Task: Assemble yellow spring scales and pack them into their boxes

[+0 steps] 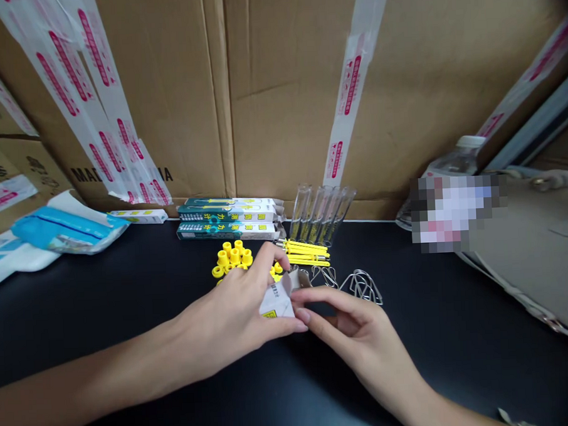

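Note:
A small white cardboard box (pixel 277 301) with yellow and dark print is held in my left hand (pixel 236 309), thumb below and fingers above. Its near end shows open flaps. My right hand (pixel 352 326) is closed at that end, thumb and index finger pinching a flap. Just beyond my hands lie several yellow plastic caps (pixel 234 256), partly hidden by my left hand. Several yellow rods (pixel 308 252) with metal ends lie side by side. Bent wire hooks (pixel 362 286) are heaped behind my right hand. Clear tubes (pixel 319 214) with yellow markings lean in a row behind the rods.
Long green-and-white boxes (pixel 228 218) are stacked at the back, beside another slim white box (pixel 140 216). A blue-and-white packet (pixel 72 225) lies at left. At right stand a clear bottle (pixel 455 161) and a beige bag (pixel 539 239). Taped cardboard (pixel 284 112) walls the black table's rear.

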`<state>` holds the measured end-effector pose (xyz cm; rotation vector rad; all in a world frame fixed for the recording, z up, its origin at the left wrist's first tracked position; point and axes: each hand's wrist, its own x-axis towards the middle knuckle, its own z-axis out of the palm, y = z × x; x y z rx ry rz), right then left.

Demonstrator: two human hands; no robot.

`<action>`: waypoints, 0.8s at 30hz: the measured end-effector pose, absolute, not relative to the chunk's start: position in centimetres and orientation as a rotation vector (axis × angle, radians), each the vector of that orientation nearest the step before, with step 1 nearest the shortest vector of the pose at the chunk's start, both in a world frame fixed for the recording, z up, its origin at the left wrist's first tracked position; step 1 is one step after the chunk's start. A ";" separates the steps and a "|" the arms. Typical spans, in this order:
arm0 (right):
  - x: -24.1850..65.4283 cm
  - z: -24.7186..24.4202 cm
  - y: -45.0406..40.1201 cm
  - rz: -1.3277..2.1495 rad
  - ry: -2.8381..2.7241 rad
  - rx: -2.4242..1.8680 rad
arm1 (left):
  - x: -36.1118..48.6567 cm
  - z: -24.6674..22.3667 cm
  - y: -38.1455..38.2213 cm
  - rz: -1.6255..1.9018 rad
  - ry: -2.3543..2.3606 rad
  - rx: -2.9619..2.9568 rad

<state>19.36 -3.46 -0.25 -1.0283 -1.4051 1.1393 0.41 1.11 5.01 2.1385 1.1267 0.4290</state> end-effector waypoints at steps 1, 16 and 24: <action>19.4 -0.3 -3.4 1.114 -1.416 -1.030 | 0.4 5.2 1.1 0.438 1.121 2.145; 19.2 0.0 -3.2 1.233 -1.239 -0.860 | 0.5 5.4 1.3 0.379 1.105 2.233; 19.5 -0.4 -2.6 1.222 -1.256 -1.021 | 0.4 4.2 1.0 0.397 1.156 2.198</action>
